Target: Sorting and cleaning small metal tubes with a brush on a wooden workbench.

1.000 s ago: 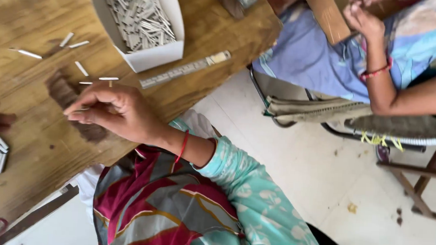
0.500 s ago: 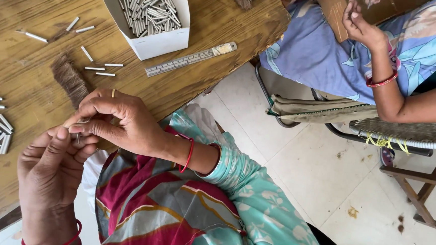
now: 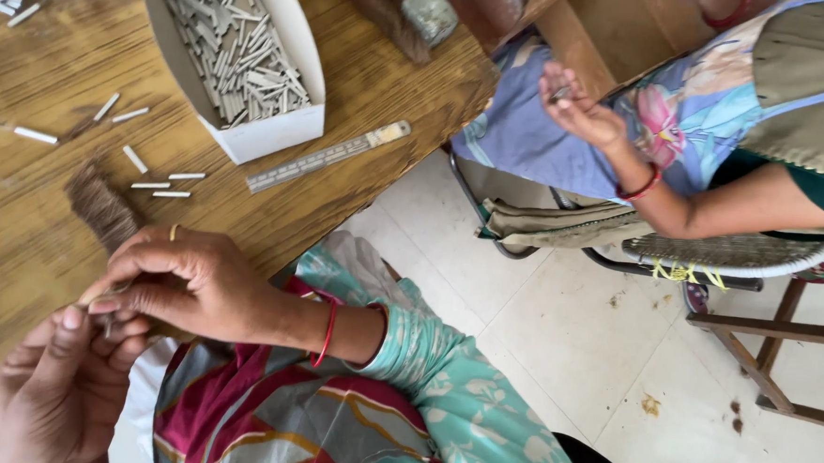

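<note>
Wooden table (image 3: 45,240); both hands (image 3: 116,315) pinch tiny piece, hidden between fingertips.

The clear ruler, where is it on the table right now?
In the head view the clear ruler lies near the wooden table's edge, just below the white cardboard box of small sticks.

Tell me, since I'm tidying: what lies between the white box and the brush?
In the head view, loose white sticks lie on the table between white box and brush.
</note>
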